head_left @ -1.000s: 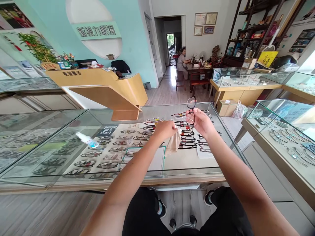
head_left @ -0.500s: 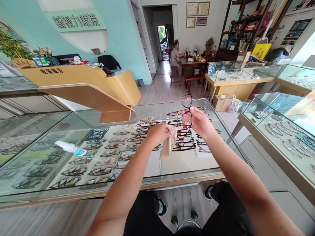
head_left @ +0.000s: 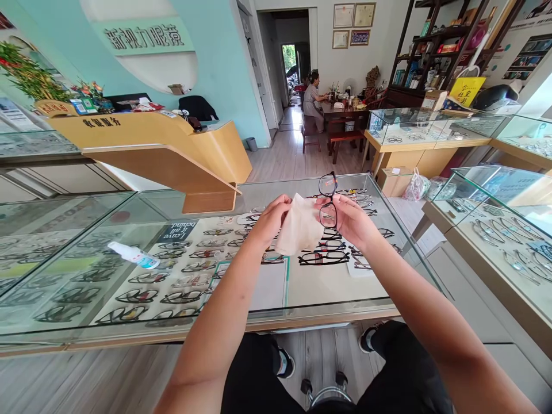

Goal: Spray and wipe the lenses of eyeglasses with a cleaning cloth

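My left hand pinches the top edge of a cream cleaning cloth, which hangs spread out flat. My right hand holds a pair of black-framed glasses upright, one lens above the other, and also touches the cloth's right corner. Both hands hover above the glass top of a display counter that holds several rows of spectacle frames.
A small white spray bottle lies on the glass at the left. A wooden reception desk stands behind the counter. More glass cases stand to the right. A person sits at a far table.
The cloth, bunched and hanging from my left hand before, is now spread open and raised beside the glasses. My left hand rose toward my right hand.
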`<action>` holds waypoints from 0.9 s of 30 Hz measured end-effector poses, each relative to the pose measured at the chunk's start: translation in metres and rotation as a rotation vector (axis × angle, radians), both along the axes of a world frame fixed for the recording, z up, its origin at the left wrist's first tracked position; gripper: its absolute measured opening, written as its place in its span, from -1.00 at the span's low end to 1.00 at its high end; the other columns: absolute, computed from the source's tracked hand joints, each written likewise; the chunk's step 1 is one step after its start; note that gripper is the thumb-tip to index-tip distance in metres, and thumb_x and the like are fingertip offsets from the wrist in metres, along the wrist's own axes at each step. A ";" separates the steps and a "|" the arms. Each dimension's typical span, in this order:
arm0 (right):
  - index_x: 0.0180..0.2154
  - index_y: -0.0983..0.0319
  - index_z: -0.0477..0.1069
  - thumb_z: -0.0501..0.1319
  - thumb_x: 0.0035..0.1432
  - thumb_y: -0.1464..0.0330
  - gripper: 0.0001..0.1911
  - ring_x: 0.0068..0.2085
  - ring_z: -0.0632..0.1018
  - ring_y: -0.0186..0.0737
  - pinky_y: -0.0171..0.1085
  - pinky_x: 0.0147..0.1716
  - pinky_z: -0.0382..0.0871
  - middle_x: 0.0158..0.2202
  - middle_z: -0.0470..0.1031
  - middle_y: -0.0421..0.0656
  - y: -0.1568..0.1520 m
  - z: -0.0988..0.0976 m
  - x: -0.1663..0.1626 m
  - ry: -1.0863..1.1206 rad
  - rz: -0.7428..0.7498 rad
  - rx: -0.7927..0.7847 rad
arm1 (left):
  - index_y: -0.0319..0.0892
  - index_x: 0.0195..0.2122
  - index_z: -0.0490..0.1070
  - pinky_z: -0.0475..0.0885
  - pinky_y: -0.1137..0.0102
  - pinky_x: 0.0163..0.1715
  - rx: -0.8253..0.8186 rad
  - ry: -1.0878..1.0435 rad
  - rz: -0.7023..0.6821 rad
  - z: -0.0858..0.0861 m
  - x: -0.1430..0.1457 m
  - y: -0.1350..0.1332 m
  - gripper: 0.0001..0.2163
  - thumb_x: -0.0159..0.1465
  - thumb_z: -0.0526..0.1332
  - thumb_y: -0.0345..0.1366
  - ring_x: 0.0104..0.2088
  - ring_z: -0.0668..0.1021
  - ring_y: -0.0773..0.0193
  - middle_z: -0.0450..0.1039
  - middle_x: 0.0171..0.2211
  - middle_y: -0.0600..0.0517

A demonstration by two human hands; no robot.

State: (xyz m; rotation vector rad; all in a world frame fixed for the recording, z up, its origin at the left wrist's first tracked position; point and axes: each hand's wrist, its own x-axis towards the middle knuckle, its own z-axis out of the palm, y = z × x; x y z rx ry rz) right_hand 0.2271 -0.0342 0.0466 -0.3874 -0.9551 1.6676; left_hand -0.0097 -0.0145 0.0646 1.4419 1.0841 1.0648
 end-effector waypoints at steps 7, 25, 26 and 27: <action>-0.25 0.14 0.55 0.54 0.22 0.25 -0.78 0.08 0.68 -0.11 -0.15 -0.01 0.69 0.08 0.69 -0.13 -0.005 0.004 -0.001 -0.007 -0.033 -0.019 | -0.08 -0.32 0.21 0.09 0.39 -0.43 0.096 -0.091 0.002 -0.003 -0.001 0.000 -0.82 0.33 0.19 -0.16 -0.46 0.17 0.28 0.07 -0.47 0.15; -0.21 0.17 0.57 0.56 0.19 0.25 -0.75 -0.23 0.70 -0.27 -0.24 -0.10 0.69 -0.02 0.71 -0.14 -0.005 0.007 0.001 0.018 0.016 -0.057 | -0.04 -0.09 0.38 0.12 0.40 -0.48 0.178 -0.069 -0.020 -0.007 -0.005 0.001 -0.82 0.41 0.23 -0.09 -0.50 0.26 0.28 0.20 -0.48 0.16; -0.22 0.18 0.58 0.56 0.19 0.25 -0.76 -0.23 0.70 -0.27 -0.26 -0.14 0.69 -0.03 0.71 -0.15 -0.005 0.008 0.002 0.020 0.004 -0.065 | -0.04 0.02 0.41 0.18 0.40 -0.46 0.179 -0.077 -0.063 -0.005 -0.005 0.000 -0.77 0.41 0.24 -0.10 -0.48 0.32 0.28 0.31 -0.44 0.15; -0.22 0.17 0.58 0.56 0.18 0.26 -0.76 -0.24 0.71 -0.26 -0.27 -0.18 0.68 -0.05 0.71 -0.15 -0.005 0.009 0.003 0.021 -0.004 -0.074 | -0.04 0.14 0.41 0.24 0.41 -0.42 0.185 -0.082 -0.108 -0.003 -0.005 -0.002 -0.69 0.40 0.24 -0.13 -0.44 0.39 0.27 0.43 -0.38 0.12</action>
